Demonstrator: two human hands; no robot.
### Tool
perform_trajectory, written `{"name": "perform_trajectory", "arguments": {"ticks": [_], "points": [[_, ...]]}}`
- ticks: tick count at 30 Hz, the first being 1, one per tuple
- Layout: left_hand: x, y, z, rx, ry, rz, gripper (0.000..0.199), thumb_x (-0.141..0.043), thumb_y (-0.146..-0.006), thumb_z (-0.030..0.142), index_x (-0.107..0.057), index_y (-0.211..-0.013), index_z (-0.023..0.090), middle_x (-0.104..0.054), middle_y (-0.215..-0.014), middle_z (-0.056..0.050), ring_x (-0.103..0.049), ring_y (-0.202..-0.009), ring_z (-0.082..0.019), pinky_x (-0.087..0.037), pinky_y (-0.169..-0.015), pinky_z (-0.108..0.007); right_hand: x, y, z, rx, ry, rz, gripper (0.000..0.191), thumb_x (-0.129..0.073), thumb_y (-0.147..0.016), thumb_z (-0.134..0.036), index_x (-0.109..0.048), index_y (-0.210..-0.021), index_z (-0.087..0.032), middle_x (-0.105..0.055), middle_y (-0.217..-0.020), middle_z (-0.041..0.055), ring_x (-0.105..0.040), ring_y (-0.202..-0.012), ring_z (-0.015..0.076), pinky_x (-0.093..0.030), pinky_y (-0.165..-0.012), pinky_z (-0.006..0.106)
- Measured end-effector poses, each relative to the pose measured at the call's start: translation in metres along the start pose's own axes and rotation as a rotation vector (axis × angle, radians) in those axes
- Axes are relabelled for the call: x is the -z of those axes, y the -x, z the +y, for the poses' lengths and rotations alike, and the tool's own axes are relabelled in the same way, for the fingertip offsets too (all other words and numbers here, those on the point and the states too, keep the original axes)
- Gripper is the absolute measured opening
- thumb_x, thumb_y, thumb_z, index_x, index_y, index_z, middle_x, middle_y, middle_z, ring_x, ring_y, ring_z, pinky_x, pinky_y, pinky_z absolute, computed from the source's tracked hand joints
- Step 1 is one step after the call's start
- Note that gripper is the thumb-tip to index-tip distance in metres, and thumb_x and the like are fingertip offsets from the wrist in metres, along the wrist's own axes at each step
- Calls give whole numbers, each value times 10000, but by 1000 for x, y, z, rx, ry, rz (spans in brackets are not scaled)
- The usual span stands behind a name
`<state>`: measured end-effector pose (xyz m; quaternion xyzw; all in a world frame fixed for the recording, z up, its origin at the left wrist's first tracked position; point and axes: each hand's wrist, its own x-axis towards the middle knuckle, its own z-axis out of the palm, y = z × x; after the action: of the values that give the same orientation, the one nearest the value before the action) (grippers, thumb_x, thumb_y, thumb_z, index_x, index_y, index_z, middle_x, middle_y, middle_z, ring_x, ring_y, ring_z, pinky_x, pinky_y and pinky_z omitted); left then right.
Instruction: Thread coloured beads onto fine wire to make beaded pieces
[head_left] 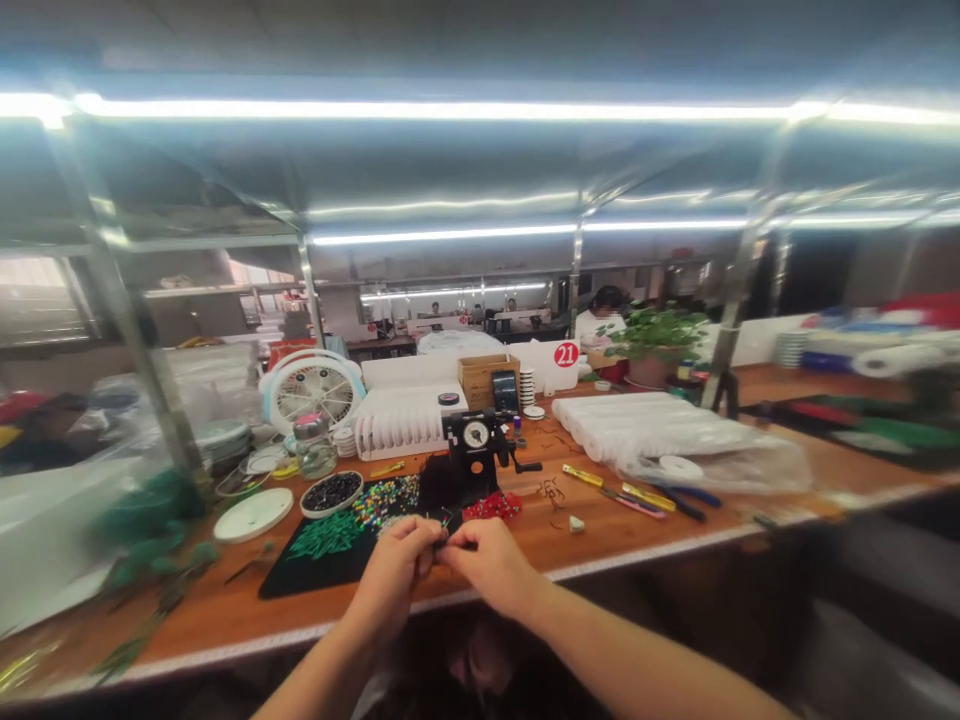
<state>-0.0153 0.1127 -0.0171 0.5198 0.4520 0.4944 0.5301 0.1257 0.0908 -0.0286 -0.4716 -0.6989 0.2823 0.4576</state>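
Observation:
My left hand (405,560) and my right hand (489,566) meet over the table's front edge, fingertips pinched close together. Between them is something small and thin that I cannot make out. Just beyond lies a black mat (296,578) with green pieces (326,535), mixed coloured beads (386,500) and red pieces (493,506). A white dish (331,494) of small black pieces sits at the mat's far left. Behind my hands stands a black hand-cranked machine (480,455) with a round dial.
A white lid-like disc (253,514), a glass jar (315,448) and a fan (315,392) stand left. Wrapped white rolls (637,430), yellow-handled tools (649,497) and pliers (694,495) lie right. A cardboard box (487,378) and potted plant (652,340) are behind. A person (600,320) sits beyond.

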Motion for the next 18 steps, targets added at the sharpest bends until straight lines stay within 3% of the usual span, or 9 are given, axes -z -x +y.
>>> {"name": "perform_trajectory", "arguments": {"ticks": [2, 4, 7, 10, 13, 16, 18], "points": [[1, 0, 0, -6, -19, -15, 191, -618, -638, 326, -534, -598, 159, -335, -390, 92, -242, -374, -57, -156, -412, -203, -3, 6, 1, 137, 80, 73, 153, -565, -794, -126, -630, -658, -151, -574, -667, 14, -531, -660, 147, -407, -603, 241], [3, 2, 3, -71, -145, -44, 199, -611, -658, 340, -550, -600, 159, -401, -422, 68, -304, -390, -71, -205, -415, -205, 0, 8, 1, 376, 278, 161, 164, -507, -812, -91, -622, -714, -156, -572, -781, 54, -528, -768, 179, -424, -697, 284], [8, 6, 9, -338, -495, -108, 190, -570, -749, 331, -614, -665, 165, -586, -614, -12, -513, -571, -139, -394, -551, -245, 9, -1, -2, 607, 423, 96, 193, -436, -845, -87, -612, -829, -165, -543, -914, 89, -510, -847, 195, -434, -764, 309], [11, 7, 7, -677, -833, -106, 215, -457, -851, 251, -638, -762, 180, -631, -857, -68, -584, -801, -182, -451, -730, -293, 16, -22, -5, 459, 320, -4, 175, -436, -839, -69, -586, -834, -160, -530, -901, 69, -521, -783, 163, -439, -732, 282], [11, 6, -1, -885, -1104, -52, 250, -389, -862, 147, -635, -835, 176, -615, -1019, -106, -601, -832, -190, -463, -730, -305, 19, -44, -4, 288, 222, -51, 171, -479, -797, -35, -573, -735, -163, -555, -739, 16, -535, -693, 144, -431, -648, 250], [8, 5, -4, -944, -1106, -88, 244, -393, -847, 110, -625, -836, 186, -631, -1045, -92, -608, -850, -183, -458, -765, -303, 20, -52, 0, 246, 179, -88, 188, -522, -750, -14, -572, -651, -166, -542, -591, -26, -525, -569, 120, -405, -546, 215], [5, 6, -2, -836, -908, -86, 205, -427, -841, 146, -608, -755, 185, -647, -933, -69, -601, -829, -174, -453, -753, -287, 21, -48, 2, 234, 165, -17, 154, -538, -771, -51, -585, -672, -159, -573, -676, 3, -547, -658, 139, -421, -612, 238]]}}
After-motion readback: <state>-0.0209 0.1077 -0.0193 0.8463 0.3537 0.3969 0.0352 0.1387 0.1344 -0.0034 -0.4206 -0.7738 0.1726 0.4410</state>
